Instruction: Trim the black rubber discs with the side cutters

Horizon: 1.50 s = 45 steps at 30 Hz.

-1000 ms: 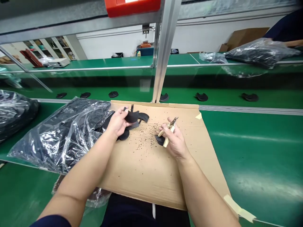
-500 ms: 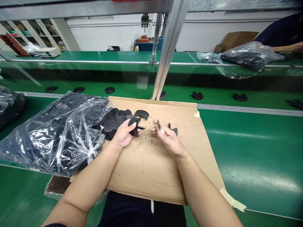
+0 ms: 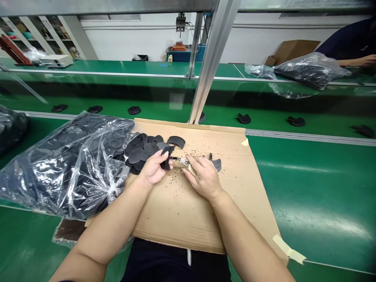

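Observation:
My left hand [image 3: 154,167] is closed around black curved plastic parts [image 3: 167,157], with a thin dark stem sticking out to the right. In my right hand [image 3: 204,176] are small metal nippers [image 3: 184,161] with pale handles, partly hidden by my fingers. Their jaws are at the stem of the black parts; whether they are closed on it I cannot tell. A pile of black oval discs [image 3: 138,153] lies just left of my left hand. Beyond it rests a stack of curved black pieces [image 3: 176,141]. More dark curved pieces [image 3: 217,164] lie behind my right hand.
A cardboard sheet [image 3: 188,219], strewn with tiny black scraps, covers the bench before me. At left bulges a clear plastic bag [image 3: 67,164] of black parts. A metal post [image 3: 210,66] rises at the far edge. Black parts lie spaced along the green belt [image 3: 164,102]. A co-worker's arm [image 3: 352,60] shows at upper right.
My right hand has moved left and turned palm down, bringing the nippers to the stem of the black parts. My left hand has stayed almost still.

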Each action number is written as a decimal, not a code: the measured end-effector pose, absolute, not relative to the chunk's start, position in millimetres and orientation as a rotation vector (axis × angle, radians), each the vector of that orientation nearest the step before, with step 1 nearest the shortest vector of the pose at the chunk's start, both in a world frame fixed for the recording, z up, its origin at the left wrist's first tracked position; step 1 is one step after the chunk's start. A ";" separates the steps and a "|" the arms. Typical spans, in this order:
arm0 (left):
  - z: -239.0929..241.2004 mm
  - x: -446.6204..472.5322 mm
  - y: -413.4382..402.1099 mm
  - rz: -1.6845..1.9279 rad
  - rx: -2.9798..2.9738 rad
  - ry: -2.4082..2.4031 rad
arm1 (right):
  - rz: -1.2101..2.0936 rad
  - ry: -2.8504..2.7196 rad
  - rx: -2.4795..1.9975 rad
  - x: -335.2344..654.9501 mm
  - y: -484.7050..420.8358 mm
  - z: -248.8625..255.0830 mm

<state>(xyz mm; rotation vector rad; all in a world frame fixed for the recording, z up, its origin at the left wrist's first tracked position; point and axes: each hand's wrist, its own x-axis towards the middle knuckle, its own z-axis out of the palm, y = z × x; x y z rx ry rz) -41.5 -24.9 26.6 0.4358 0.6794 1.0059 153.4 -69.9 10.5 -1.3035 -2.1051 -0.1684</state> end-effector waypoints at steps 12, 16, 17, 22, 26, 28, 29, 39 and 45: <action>28.1 -38.9 -27.2 1.043 0.439 0.740 | -0.183 -2.147 -1.352 151.6 -71.9 9.6; 22.8 -38.0 -25.9 1.118 0.504 0.711 | 0.198 -1.999 -1.340 147.1 -71.3 5.1; 21.4 -37.8 -25.3 1.134 0.515 0.700 | 0.319 -1.946 -1.332 145.9 -70.9 3.7; 17.3 -37.1 -23.4 1.182 0.550 0.696 | 0.568 -1.844 -1.325 144.6 -68.8 -0.2; 17.5 -36.3 -23.6 1.171 0.548 0.707 | 0.376 -1.929 -1.331 146.9 -68.7 2.6; 17.8 -35.8 -24.1 1.159 0.546 0.710 | 0.261 -1.958 -1.323 147.4 -68.8 3.2; 18.0 -35.7 -24.2 1.156 0.545 0.712 | 0.209 -1.968 -1.317 147.4 -68.8 3.1; 18.7 -36.2 -23.9 1.155 0.526 0.731 | -0.007 -1.981 -1.314 147.0 -68.2 0.6; 17.3 -36.2 -25.0 1.144 0.531 0.731 | -0.054 -2.030 -1.362 147.4 -67.8 1.5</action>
